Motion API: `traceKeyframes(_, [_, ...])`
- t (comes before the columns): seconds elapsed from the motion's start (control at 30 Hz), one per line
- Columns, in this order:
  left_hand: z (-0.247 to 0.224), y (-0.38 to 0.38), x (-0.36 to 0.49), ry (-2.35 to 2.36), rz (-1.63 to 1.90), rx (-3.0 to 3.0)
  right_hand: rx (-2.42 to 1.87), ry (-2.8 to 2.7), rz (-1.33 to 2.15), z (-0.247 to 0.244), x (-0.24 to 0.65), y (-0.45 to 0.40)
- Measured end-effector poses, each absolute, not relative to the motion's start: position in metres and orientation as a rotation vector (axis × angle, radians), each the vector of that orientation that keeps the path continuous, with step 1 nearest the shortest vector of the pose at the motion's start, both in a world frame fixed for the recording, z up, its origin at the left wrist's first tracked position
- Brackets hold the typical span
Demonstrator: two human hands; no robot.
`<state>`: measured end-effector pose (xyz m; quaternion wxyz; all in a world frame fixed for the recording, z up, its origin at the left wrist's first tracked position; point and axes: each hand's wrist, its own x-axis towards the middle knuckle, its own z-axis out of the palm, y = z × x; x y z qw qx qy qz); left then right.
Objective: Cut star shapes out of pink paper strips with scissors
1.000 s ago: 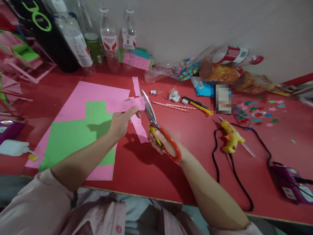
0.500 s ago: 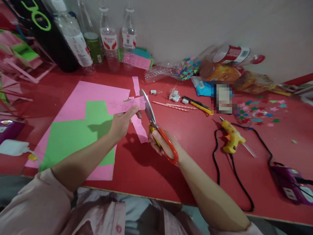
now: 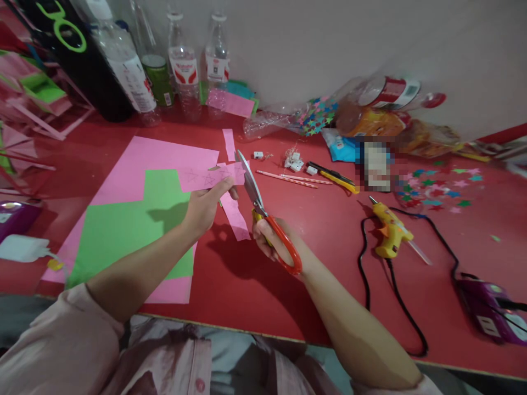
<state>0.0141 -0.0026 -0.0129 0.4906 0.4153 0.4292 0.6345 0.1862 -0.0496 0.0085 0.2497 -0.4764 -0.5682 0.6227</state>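
A pink paper strip (image 3: pixel 201 178) with stars drawn on it is pinched in my left hand (image 3: pixel 209 206), above the green sheet. My right hand (image 3: pixel 274 241) grips scissors (image 3: pixel 284 244) with red and yellow handles. Their blades point up and away, beside the right end of the strip; whether they touch the paper is hard to tell. Another pink strip (image 3: pixel 235 216) lies on the table under my hands, and a small pink piece (image 3: pixel 228 144) lies beyond them. The green sheet (image 3: pixel 123 230) rests on larger pink paper (image 3: pixel 119 170) at the left.
Plastic bottles (image 3: pixel 184 71) stand by the wall. Straws (image 3: pixel 288 180), a cutter (image 3: pixel 337 178) and a yellow glue gun (image 3: pixel 389 230) with a looping black cord lie right of the scissors. Star cutouts (image 3: pixel 436 189) are spread farther right. A pink paper model (image 3: pixel 41 104) stands far left.
Hardly anything differs: my right hand and the scissors have shifted very slightly to the right. My left hand keeps the strip in the same place.
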Motion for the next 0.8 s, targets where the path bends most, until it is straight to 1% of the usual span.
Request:
traceKeyframes(0.17, [-0.0140,-0.0028,0.0131,0.984,1.548,1.052,-1.302,-1.564,1.690,0.0103,0.1863,-0.0501])
traceKeyframes(0.7, [-0.0116,-0.0023,0.0115,1.027,1.526,1.067,-1.393,-1.554,1.672,0.0098,0.1869,-0.0488])
traceKeyframes(0.8, [-0.0070,-0.0042,0.0107,0.961,1.389,1.137,-1.379,-1.462,1.604,0.0102,0.1859,-0.0478])
